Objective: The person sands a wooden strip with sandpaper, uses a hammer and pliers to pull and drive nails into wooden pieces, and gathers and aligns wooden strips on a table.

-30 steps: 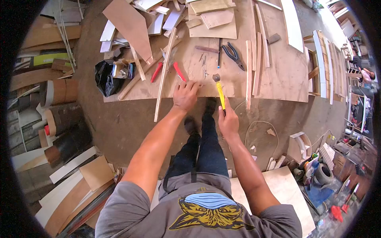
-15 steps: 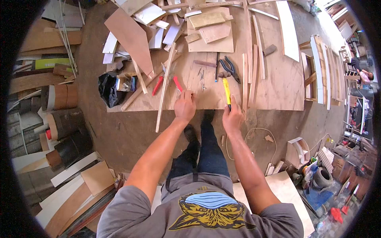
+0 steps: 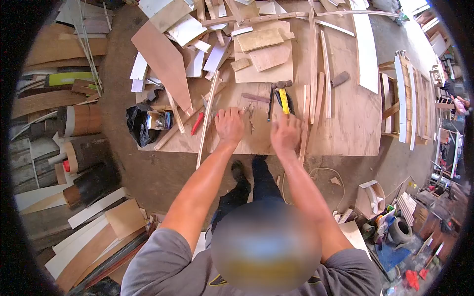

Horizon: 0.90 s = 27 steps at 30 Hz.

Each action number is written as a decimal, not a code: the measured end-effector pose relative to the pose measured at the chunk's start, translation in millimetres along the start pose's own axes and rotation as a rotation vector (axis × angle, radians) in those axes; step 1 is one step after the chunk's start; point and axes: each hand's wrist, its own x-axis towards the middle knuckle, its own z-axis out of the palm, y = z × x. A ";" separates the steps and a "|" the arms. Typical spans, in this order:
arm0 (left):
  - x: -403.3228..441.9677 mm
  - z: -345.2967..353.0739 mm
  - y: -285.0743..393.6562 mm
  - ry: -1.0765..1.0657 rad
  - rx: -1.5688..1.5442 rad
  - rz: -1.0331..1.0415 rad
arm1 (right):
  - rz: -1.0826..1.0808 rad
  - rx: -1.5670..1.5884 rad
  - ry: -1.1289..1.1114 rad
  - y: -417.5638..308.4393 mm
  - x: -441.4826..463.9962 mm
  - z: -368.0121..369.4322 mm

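My right hand is closed round the lower handle of a hammer with a yellow handle. The hammer's head points away from me, over dark pliers that it partly covers. My left hand is over the wooden board, fingers curled down beside a few loose nails; its fingertips are too small to show what they pinch. Left of that hand lies a red-handled tool, partly hidden. A short brown wooden stick and a thin dark bar lie beyond the nails.
The wooden board carries long strips, stacked offcuts and a black plastic bag with a small box. A wooden frame stands right. A cable lies on the floor.
My left hand has moved forward over the board, now covering one red handle. The hammer in my right hand has moved forward, its head now beyond the pliers' jaws. The view has shifted slightly.
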 end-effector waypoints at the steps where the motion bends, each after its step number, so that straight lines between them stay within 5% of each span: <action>1: 2.1 3.3 -1.0 -0.015 0.027 -0.008 | -0.053 0.065 -0.036 -9.0 2.7 4.0; 7: 4.9 7.6 -8.8 0.070 -0.025 -0.115 | 0.171 0.028 -0.365 -69.7 32.8 34.4; 13: 5.6 -2.4 -7.8 0.069 -0.191 -0.134 | 0.128 -0.259 -0.295 -70.8 34.2 74.3; 22: 5.1 -4.4 -20.3 0.092 -0.377 -0.099 | -0.178 -0.251 0.011 -54.8 31.1 84.4; 27: 0.6 -19.2 -42.4 0.050 -0.617 -0.095 | -0.197 -0.194 -0.098 -52.3 32.7 77.5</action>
